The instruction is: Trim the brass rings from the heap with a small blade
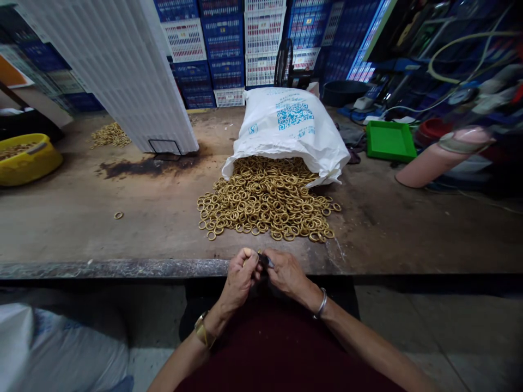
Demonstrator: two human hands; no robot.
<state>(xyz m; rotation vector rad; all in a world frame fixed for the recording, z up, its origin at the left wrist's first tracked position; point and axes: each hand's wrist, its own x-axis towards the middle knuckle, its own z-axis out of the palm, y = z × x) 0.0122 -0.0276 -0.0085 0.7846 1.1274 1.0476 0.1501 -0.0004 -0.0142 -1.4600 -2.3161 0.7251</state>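
Observation:
My left hand [241, 273] is closed in a pinch near the table's front edge. What lies between its fingertips is mostly hidden; only a speck of yellow shows there. Right beside it, my right hand [286, 276] is closed around a small dark tool [266, 260] with a greyish part, its tip meeting the left fingers. Just beyond both hands spreads a heap of gold-coloured rings [265, 204]. They spill from the mouth of a white woven sack [261, 122] lying on its side, printed in blue.
A single ring [118, 215] lies to the left on the wooden table [61, 223]. Farther left are a yellow basin [28, 166] and a smaller ring pile [109, 135] behind a leaning white ribbed panel [134, 71]. A green tray [391, 140] and pink bottle [433, 163] stand right.

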